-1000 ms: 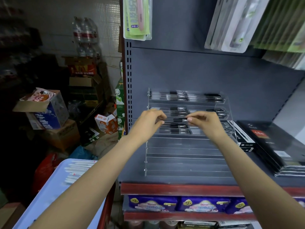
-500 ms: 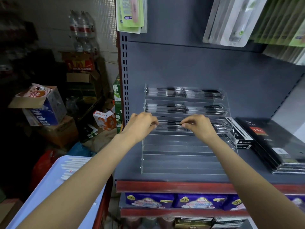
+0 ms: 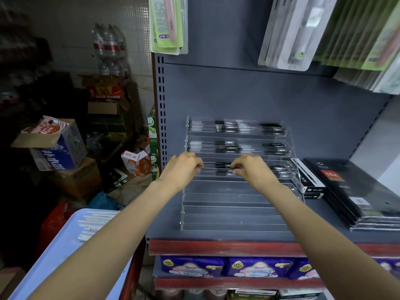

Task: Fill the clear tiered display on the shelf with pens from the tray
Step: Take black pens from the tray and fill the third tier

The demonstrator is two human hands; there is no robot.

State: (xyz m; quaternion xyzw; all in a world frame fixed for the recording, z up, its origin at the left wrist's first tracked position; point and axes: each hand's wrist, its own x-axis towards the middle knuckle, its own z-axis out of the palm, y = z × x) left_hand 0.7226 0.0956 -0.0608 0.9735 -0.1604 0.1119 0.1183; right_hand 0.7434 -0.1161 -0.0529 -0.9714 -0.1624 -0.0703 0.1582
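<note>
Left hand (image 3: 184,169) and right hand (image 3: 252,169) pinch one pen (image 3: 218,168) by its ends, over the clear tiered display's (image 3: 238,204) third tier. Light, stiff, slick barrel; end grips look best. Lower tiers bare; tray (image 3: 54,252) at shelf's front-left corner.

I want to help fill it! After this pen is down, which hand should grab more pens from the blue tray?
Probably the left hand. The blue tray with its white pens sits low on the left, under the left arm. The right hand would have to cross over. Both hands now pinch a pen at the clear display.
</note>
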